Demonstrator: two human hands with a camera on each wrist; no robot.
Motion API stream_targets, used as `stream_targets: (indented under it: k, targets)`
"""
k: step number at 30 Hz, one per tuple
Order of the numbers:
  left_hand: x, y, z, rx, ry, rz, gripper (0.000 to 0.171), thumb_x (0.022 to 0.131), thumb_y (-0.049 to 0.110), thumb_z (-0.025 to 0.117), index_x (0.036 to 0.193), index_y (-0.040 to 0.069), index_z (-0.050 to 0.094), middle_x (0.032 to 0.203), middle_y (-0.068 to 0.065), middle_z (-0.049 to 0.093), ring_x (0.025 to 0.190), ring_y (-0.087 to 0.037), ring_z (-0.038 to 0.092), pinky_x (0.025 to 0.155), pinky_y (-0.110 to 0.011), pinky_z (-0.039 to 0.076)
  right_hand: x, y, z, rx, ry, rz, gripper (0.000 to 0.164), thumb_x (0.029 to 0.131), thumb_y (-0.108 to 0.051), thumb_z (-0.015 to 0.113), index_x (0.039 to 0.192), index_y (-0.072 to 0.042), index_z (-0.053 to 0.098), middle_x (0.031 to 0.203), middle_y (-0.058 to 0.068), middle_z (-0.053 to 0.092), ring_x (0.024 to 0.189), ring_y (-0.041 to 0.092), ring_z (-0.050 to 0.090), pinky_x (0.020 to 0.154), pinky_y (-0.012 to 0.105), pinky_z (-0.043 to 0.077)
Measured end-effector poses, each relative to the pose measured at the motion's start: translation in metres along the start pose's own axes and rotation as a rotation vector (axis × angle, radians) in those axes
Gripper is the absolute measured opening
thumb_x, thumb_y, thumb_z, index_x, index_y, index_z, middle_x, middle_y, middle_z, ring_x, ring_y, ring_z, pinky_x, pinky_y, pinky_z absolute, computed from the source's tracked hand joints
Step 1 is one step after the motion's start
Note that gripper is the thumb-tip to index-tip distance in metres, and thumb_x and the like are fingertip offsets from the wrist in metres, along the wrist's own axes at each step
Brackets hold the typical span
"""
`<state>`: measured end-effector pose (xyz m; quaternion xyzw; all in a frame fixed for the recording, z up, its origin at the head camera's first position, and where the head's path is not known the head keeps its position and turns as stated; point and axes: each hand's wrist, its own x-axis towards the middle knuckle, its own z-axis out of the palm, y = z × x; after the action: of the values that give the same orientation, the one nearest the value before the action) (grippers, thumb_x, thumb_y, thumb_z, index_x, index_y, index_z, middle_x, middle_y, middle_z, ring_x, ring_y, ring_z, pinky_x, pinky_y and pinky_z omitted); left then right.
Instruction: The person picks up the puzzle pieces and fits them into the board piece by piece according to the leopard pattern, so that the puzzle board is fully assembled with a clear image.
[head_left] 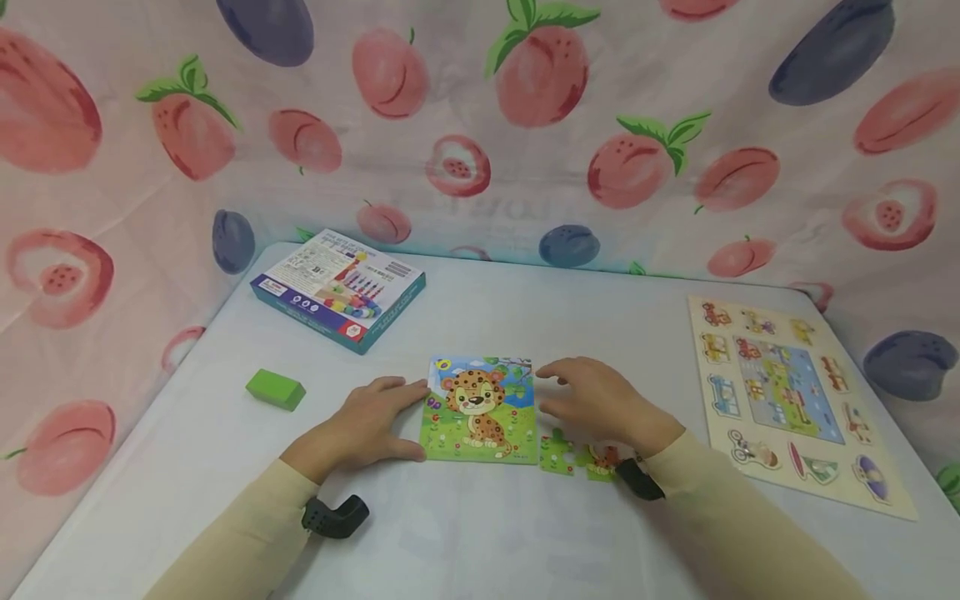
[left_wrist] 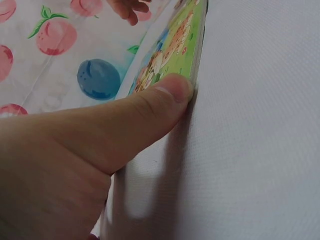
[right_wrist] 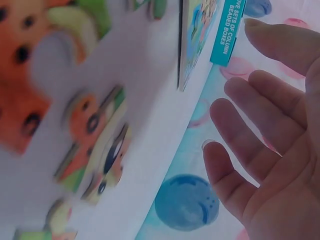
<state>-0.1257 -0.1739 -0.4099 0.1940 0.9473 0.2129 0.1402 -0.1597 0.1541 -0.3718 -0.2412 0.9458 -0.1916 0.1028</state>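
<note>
A square leopard picture board [head_left: 480, 417] lies flat on the white table in the head view. My left hand [head_left: 367, 421] rests at its left edge, fingers stretched forward. In the left wrist view the left thumb [left_wrist: 145, 107] lies straight against the board's corner. My right hand [head_left: 592, 396] hovers just off the board's right edge, fingers loosely bent and nothing between them. Under the right hand lie loose jigsaw pieces, a green one [head_left: 557, 454] and an orange-and-green one [head_left: 602, 461]. More spotted pieces [right_wrist: 95, 145] show in the right wrist view, partly hidden from the head by the hand.
At the back left lies a bead-set box [head_left: 337, 287], with a green block [head_left: 276, 390] in front of it. A wooden vehicle puzzle board [head_left: 795, 408] lies at the right. Fruit-patterned cloth [head_left: 480, 117] hangs behind the table.
</note>
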Motion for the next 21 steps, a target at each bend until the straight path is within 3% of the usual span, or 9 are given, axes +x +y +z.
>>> stream_targets:
  k: [7,21]
  targets:
    - [0.000,0.002,-0.001,0.007,-0.002,0.002,0.085,0.079,0.042,0.084,0.150,0.013,0.048,0.152,-0.008,0.047,0.142,-0.038,0.032,0.111,-0.062,0.029,-0.013,0.017,-0.005,-0.069,0.010,-0.012,0.050,0.090,-0.023,0.075,0.134,-0.005,0.062,0.131,0.012,0.063,0.108,0.028,0.064,0.093,0.048,0.052]
    - [0.000,0.001,-0.001,-0.002,-0.007,-0.008,0.084,0.079,0.042,0.084,0.150,0.013,0.048,0.152,-0.008,0.046,0.142,-0.038,0.032,0.111,-0.062,0.028,-0.030,0.044,-0.003,-0.058,-0.008,0.066,0.051,0.084,-0.020,0.077,0.130,-0.004,0.065,0.125,0.012,0.067,0.116,0.035,0.059,0.098,0.054,0.048]
